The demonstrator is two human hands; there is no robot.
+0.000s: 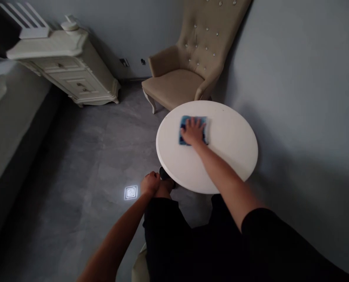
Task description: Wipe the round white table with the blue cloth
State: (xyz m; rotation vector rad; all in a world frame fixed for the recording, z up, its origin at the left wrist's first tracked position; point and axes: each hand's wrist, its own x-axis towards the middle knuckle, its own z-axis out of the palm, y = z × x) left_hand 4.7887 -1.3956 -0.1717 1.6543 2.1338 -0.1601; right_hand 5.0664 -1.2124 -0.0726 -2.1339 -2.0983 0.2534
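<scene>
Right hand (193, 131) flat, fingers spread, pressing blue cloth (193, 130) on round white counter (230, 145) | cloth looks soft, light, limp; pinch an edge | left hand (150, 184) fisted on knee, holding nothing.

We see a round table (230, 156) with a smooth white top of soft satin sheen. On it lies a blue cloth (182, 129), a soft, matt textile, under the right hand (193, 132). The armchair (189, 66) wears a matt beige fabric, tufted with shiny buttons (they glint like glass or metal). The cream cabinet (71, 70) looks like painted wood, semi-matt, with carved edges. The floor (83, 156) is grey tile or stone, smooth and faintly glossy. We note a matt painted wall (303, 86).
</scene>
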